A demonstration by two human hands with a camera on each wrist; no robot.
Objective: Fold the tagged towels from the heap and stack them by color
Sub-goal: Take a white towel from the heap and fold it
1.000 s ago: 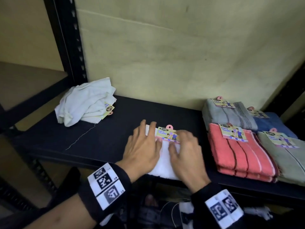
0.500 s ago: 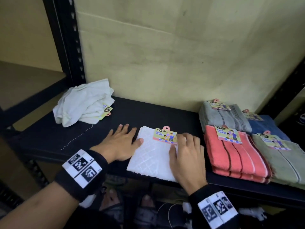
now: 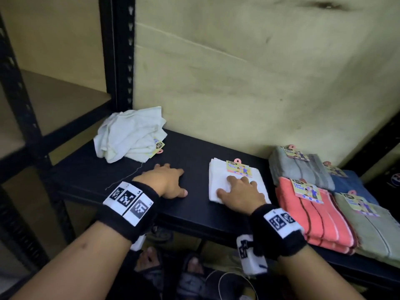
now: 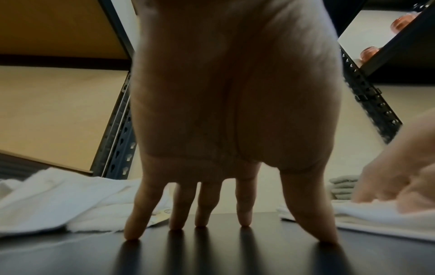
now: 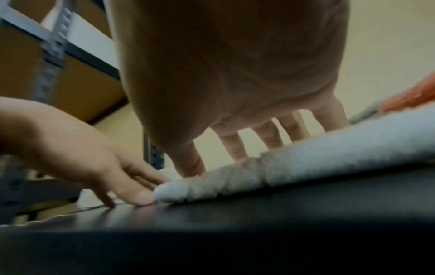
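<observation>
A black metal shelf (image 3: 194, 152) against a yellowish wall (image 3: 249, 72) holds towels at three spots. At the right end sit four folded stacks, each topped with a paper tag: an orange striped stack (image 3: 311, 215) at the front, an olive stack (image 3: 372, 230) beside it, a grey stack (image 3: 300, 167) behind, and a blue stack (image 3: 350, 182) at the far right. At the back left corner lies a crumpled heap of white towels (image 3: 127, 135), one tag showing at its edge, a loose thread (image 3: 127, 176) trailing from it across the shelf. Near the middle, just left of the orange stack, lies a folded white towel (image 3: 218, 182) with its tag (image 3: 239, 168) at the far edge. The right hand (image 3: 240, 191) lies flat on this towel, fingers extended and spread, pressing down without gripping. The left hand (image 3: 166, 182) rests on the bare shelf between the heap and the folded towel, fingertips (image 4: 244, 219) down and spread, holding nothing. Both wrists wear black bands (image 3: 127, 211) with printed square markers.
</observation>
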